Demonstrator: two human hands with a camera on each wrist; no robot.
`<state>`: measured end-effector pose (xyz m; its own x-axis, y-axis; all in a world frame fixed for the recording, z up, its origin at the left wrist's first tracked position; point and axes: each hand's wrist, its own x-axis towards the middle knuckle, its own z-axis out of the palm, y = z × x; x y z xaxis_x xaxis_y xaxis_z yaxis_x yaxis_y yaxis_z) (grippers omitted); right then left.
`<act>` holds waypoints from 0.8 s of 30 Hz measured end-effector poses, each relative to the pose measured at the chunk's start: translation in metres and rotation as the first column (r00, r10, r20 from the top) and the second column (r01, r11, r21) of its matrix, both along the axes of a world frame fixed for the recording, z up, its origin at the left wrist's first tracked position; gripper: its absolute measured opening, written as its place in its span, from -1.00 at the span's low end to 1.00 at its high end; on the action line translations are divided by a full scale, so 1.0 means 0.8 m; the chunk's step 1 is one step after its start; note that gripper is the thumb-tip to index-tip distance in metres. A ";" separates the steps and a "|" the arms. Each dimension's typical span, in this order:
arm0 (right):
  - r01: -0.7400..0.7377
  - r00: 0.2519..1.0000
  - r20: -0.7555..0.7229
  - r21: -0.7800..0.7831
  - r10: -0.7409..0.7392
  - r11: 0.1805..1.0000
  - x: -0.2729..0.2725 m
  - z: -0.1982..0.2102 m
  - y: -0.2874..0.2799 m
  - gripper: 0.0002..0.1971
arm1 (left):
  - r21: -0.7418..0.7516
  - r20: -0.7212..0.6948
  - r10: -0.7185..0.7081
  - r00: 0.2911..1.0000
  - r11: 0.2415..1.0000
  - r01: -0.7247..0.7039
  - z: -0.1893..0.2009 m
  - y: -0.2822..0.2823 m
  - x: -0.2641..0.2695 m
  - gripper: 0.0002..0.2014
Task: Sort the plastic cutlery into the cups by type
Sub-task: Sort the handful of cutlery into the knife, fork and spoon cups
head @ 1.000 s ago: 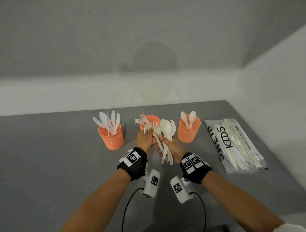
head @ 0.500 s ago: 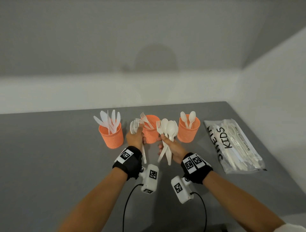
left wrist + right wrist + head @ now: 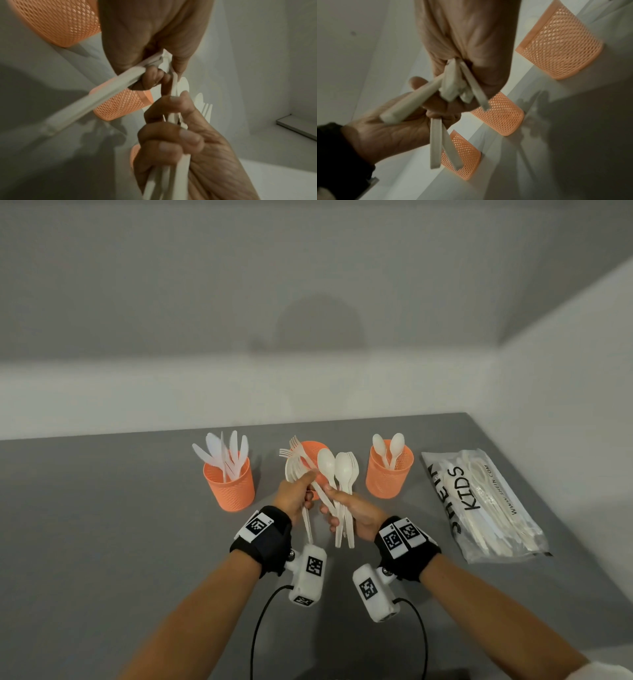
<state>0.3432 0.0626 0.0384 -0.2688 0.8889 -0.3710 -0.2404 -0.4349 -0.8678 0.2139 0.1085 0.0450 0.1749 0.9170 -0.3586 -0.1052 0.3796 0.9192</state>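
Three orange mesh cups stand in a row: knives in the left cup (image 3: 229, 487), forks in the middle cup (image 3: 313, 448), two spoons in the right cup (image 3: 388, 477). My left hand (image 3: 301, 487) grips a couple of white forks (image 3: 293, 469) in front of the middle cup, handles (image 3: 102, 97) pointing down. Right beside it, my right hand (image 3: 337, 508) grips a bundle of white cutlery (image 3: 342, 470), mostly spoons, heads up. The two hands touch; left fingertips (image 3: 164, 81) reach a piece in that bundle. The wrist views are blurred.
A clear plastic bag (image 3: 486, 505) with more white cutlery lies on the grey table (image 3: 102, 525) right of the spoon cup. White walls close the table's far and right sides. Cables hang from both wrist cameras near the front edge.
My left hand pulled forks away from the bundle to the left, then came back to the right hand. The right hand stayed roughly where it was, holding the bundle.
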 end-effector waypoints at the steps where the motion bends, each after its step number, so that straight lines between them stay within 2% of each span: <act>1: 0.008 1.000 0.007 0.011 -0.008 1.000 0.000 0.000 0.000 -0.80 | -0.006 0.009 0.028 1.000 1.000 -0.028 0.001 0.002 0.000 -0.74; 5: 0.101 0.989 0.101 0.045 -0.105 0.994 -0.002 0.000 0.002 -0.75 | -0.021 0.067 0.207 0.976 0.978 -0.206 0.009 0.009 -0.003 -0.68; 8: 0.163 0.936 0.295 0.119 -0.192 0.979 -0.003 -0.004 0.005 -0.75 | 0.024 0.104 0.276 0.956 0.960 -0.279 0.017 0.009 -0.005 -0.65; 10: 0.186 0.855 0.449 0.200 -0.259 0.962 -0.003 -0.009 0.007 -0.75 | 0.082 0.039 0.251 0.967 0.964 -0.253 0.021 0.005 -0.005 -0.64; 12: 0.213 0.731 0.582 0.301 -0.356 0.930 -0.003 -0.012 0.010 -0.76 | 0.126 -0.012 0.201 0.979 0.972 -0.198 0.025 -0.002 -0.004 -0.69; 14: 0.202 0.625 0.670 0.357 -0.400 0.912 -0.001 -0.010 0.011 -0.79 | 0.163 -0.042 0.154 0.987 0.976 -0.146 0.027 -0.011 0.002 -0.73; 16: 0.175 0.562 0.720 0.378 -0.407 0.909 -0.002 -0.006 0.011 -0.79 | 0.200 -0.070 0.111 0.991 0.975 -0.095 0.027 -0.019 0.010 -0.74; 19: 0.153 0.530 0.726 0.426 -0.438 0.892 -0.010 -0.005 0.013 -0.75 | 0.242 -0.082 0.089 0.993 0.968 -0.067 0.026 -0.028 0.022 -0.87; 21: 0.146 0.516 0.724 0.452 -0.458 0.880 -0.016 -0.011 0.015 -0.74 | 0.252 -0.068 0.115 0.991 0.963 -0.094 0.023 -0.030 0.028 -0.81; 24: 0.127 0.586 0.686 0.447 -0.431 0.885 -0.021 -0.014 0.015 -0.72 | 0.208 -0.078 0.162 0.984 0.968 -0.143 0.020 -0.028 0.031 -0.77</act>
<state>0.3263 0.0745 0.0276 0.2523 0.9677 0.0004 0.4981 -0.1295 -0.8574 0.2383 0.0859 0.0610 0.0019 0.9850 -0.1726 -0.0572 0.1724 0.9834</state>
